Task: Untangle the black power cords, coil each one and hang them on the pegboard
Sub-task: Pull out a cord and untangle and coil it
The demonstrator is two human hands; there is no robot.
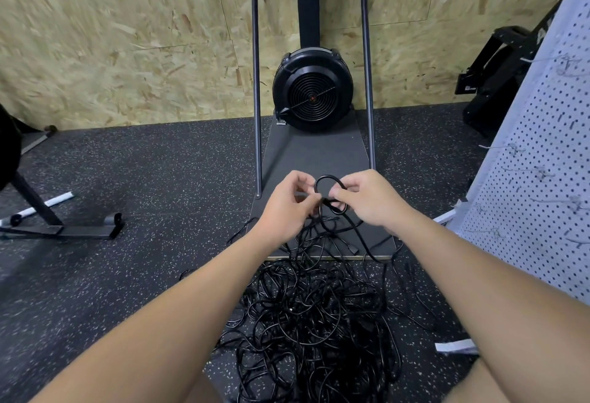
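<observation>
Trouble could come if the left hand (289, 203) and right hand (367, 200), both pinching a small cord loop (330, 187) above the floor pile (306, 316), pull and tighten knots.

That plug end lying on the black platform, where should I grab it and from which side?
Grip the plug across its short body, coming straight down from above: it lies flat on the platform, apart from the tangle. Its cord runs up toward the loop that the left hand and right hand pinch, so one hand must let go first.
</observation>
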